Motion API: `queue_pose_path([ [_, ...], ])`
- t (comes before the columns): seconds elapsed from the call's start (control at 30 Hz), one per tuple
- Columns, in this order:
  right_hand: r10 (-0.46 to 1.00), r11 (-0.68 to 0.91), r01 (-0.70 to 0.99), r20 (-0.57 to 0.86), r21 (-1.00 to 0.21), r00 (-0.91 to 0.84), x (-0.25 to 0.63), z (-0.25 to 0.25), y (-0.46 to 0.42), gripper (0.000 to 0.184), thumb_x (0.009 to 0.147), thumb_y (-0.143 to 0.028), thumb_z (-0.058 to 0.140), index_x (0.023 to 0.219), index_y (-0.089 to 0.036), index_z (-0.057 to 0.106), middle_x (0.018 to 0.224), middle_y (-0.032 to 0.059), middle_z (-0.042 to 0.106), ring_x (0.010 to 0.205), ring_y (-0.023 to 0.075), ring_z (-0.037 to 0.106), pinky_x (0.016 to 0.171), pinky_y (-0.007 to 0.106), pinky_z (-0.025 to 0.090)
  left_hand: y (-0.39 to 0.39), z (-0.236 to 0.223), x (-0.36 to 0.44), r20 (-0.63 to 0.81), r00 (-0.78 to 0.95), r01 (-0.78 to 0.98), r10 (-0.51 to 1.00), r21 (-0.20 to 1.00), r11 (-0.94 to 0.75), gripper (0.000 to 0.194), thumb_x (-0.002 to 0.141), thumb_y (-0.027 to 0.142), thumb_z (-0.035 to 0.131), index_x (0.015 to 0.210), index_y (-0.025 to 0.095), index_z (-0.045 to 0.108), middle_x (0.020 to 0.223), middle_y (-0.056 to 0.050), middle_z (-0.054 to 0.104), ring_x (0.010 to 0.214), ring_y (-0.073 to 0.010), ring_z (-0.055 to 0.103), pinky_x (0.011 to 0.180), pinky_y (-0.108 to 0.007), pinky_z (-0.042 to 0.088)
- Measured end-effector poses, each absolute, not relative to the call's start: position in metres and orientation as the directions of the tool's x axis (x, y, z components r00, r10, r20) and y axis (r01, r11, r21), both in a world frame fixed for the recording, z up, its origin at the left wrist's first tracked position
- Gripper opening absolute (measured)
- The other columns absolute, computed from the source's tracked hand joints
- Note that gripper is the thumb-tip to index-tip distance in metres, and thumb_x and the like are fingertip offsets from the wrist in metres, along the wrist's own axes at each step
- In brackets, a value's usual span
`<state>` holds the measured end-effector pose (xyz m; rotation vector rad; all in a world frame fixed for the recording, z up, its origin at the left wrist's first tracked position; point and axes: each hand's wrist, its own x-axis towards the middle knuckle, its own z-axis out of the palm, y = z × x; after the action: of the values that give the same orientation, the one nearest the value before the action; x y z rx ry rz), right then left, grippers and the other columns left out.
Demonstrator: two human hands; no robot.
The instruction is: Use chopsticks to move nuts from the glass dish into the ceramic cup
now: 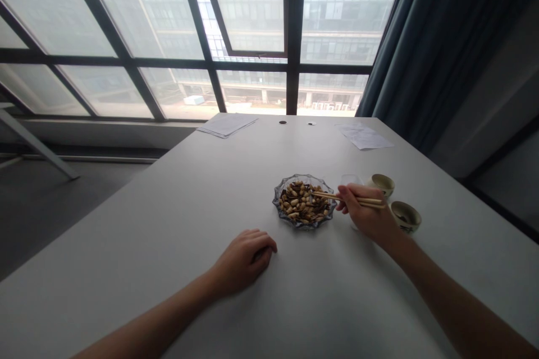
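My right hand (365, 214) is closed around a pair of wooden chopsticks (326, 196). Their tips reach in among the mix of peanuts and dark seeds (301, 202) that fills a scalloped glass bowl (277, 202). Whether the tips pinch a piece is too small to make out. My left hand (246, 255) rests on the white table in front of the bowl, fingers curled in and nothing visible in them. Just beyond my right hand stand two small ceramic bowls, a farther one (384, 182) and a nearer one (407, 217) with something dark inside. A clear plastic container (350, 179) is partly hidden by my right hand.
On the white table (177, 213), papers lie at the far left (227, 124) and a sheet (364, 136) at the far right. Two round cable holes are near the back edge. Large windows (248, 5) rise behind, with a dark curtain (404, 50) at right.
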<state>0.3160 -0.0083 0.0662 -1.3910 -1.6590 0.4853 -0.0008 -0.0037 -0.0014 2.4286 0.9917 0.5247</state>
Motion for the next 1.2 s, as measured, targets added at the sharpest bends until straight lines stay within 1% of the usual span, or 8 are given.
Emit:
queue_pose_path([
  [0.13, 0.945, 0.296, 0.588, 0.320, -0.753, -0.067, 0.315, 0.077, -0.015, 0.037, 0.097, -0.045, 0.059, 0.076, -0.019, 0.072, 0.074, 0.0058, 0.073, 0.069, 0.0200, 0.069, 0.062, 0.030, 0.050, -0.004, -0.001, -0.001, 0.173, 0.664, 0.551, 0.727, 0.544, -0.633, 0.022, 0.092, 0.013, 0.050, 0.094, 0.023, 0.068, 0.090, -0.002, 0.071, 0.086, -0.0199, 0.061, 0.083, -0.030, 0.043],
  [0.23, 0.955, 0.270, 0.593, 0.290, -0.759, -0.064, 0.313, 0.082, -0.019, 0.034, 0.097, -0.044, 0.060, 0.078, -0.019, 0.074, 0.073, 0.0051, 0.074, 0.069, 0.0207, 0.070, 0.062, 0.030, 0.049, -0.005, -0.001, -0.001, 0.176, 0.663, 0.550, 0.727, 0.544, -0.633, 0.022, 0.092, 0.013, 0.050, 0.094, 0.023, 0.069, 0.089, -0.002, 0.071, 0.085, -0.0196, 0.061, 0.083, -0.030, 0.043],
  [0.33, 0.955, 0.264, 0.617, 0.292, -0.741, -0.058, 0.310, 0.085, -0.021, 0.035, 0.097, -0.042, 0.059, 0.077, -0.019, 0.074, 0.071, 0.0053, 0.074, 0.068, 0.0206, 0.069, 0.061, 0.030, 0.048, -0.005, -0.001, -0.001, 0.177, 0.665, 0.548, 0.725, 0.544, -0.635, 0.022, 0.092, 0.013, 0.050, 0.095, 0.023, 0.069, 0.090, -0.002, 0.071, 0.086, -0.0194, 0.061, 0.083, -0.030, 0.043],
  [0.57, 0.941, 0.314, 0.660, 0.318, -0.682, -0.118, 0.308, 0.086, -0.017, 0.038, 0.098, -0.041, 0.057, 0.072, -0.019, 0.073, 0.071, 0.0058, 0.073, 0.066, 0.0198, 0.067, 0.061, 0.030, 0.046, -0.006, -0.003, -0.001, 0.178, 0.660, 0.553, 0.730, 0.542, -0.632, 0.022, 0.091, 0.013, 0.051, 0.095, 0.023, 0.069, 0.090, -0.002, 0.072, 0.086, -0.0197, 0.061, 0.083, -0.030, 0.044],
  [0.73, 0.947, 0.298, 0.656, 0.303, -0.693, -0.110, 0.308, 0.087, -0.013, 0.040, 0.098, -0.045, 0.057, 0.072, -0.018, 0.074, 0.068, 0.0056, 0.072, 0.065, 0.0204, 0.066, 0.060, 0.030, 0.046, -0.006, -0.002, -0.001, 0.180, 0.659, 0.551, 0.730, 0.546, -0.632, 0.022, 0.091, 0.013, 0.050, 0.095, 0.023, 0.069, 0.091, -0.003, 0.071, 0.086, -0.0197, 0.061, 0.083, -0.030, 0.045],
  [0.9, 0.951, 0.283, 0.635, 0.296, -0.718, -0.089, 0.309, 0.082, -0.010, 0.041, 0.096, -0.046, 0.060, 0.066, -0.019, 0.065, 0.065, 0.0034, 0.070, 0.063, 0.0186, 0.065, 0.058, 0.028, 0.045, -0.006, -0.001, -0.001, 0.181, 0.659, 0.554, 0.730, 0.540, -0.634, 0.022, 0.091, 0.012, 0.051, 0.095, 0.024, 0.069, 0.090, -0.001, 0.071, 0.086, -0.0192, 0.061, 0.082, -0.030, 0.043],
  [1.03, 0.953, 0.264, 0.616, 0.300, -0.742, -0.047, 0.309, 0.075, -0.008, 0.042, 0.098, -0.048, 0.055, 0.068, -0.020, 0.064, 0.064, 0.0021, 0.069, 0.059, 0.0170, 0.062, 0.056, 0.029, 0.044, -0.005, -0.001, 0.000, 0.174, 0.664, 0.554, 0.727, 0.538, -0.635, 0.022, 0.090, 0.011, 0.051, 0.095, 0.024, 0.068, 0.090, -0.001, 0.071, 0.086, -0.0194, 0.061, 0.083, -0.030, 0.043],
  [1.2, 0.950, 0.248, 0.607, 0.311, -0.755, -0.002, 0.309, 0.073, -0.008, 0.043, 0.099, -0.049, 0.052, 0.070, -0.021, 0.065, 0.065, 0.0029, 0.068, 0.059, 0.0180, 0.063, 0.056, 0.030, 0.044, -0.007, -0.001, 0.001, 0.165, 0.664, 0.556, 0.729, 0.543, -0.630, 0.022, 0.091, 0.011, 0.051, 0.095, 0.024, 0.068, 0.091, -0.001, 0.070, 0.087, -0.0195, 0.061, 0.084, -0.031, 0.043],
])
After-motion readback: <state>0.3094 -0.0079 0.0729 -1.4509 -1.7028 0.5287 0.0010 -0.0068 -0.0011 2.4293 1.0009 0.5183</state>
